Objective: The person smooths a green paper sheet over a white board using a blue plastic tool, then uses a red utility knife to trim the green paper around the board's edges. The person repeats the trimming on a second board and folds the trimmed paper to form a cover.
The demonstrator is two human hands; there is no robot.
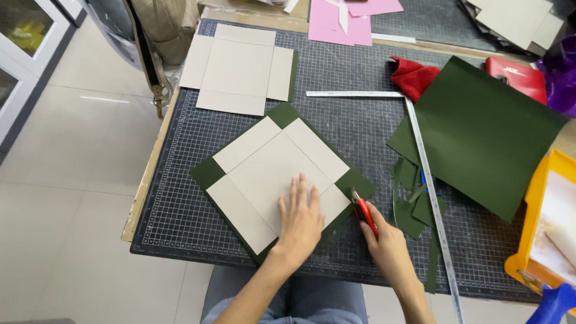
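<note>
Your left hand (299, 216) lies flat, fingers spread, palm pressing grey cardboard cross (272, 178) glued on dark green paper (208, 173). Your right hand (385, 245), just right of left, closed around red utility knife (365, 213), blade tip at green corner beside cardboard edge. Judgement: keep left fingertips clear of cut line, press firmly, draw blade toward yourself along cardboard edge. Green offcuts (412, 205) and steel ruler (433, 201) lie just right of knife hand, on gridded cutting mat (174, 204).
</note>
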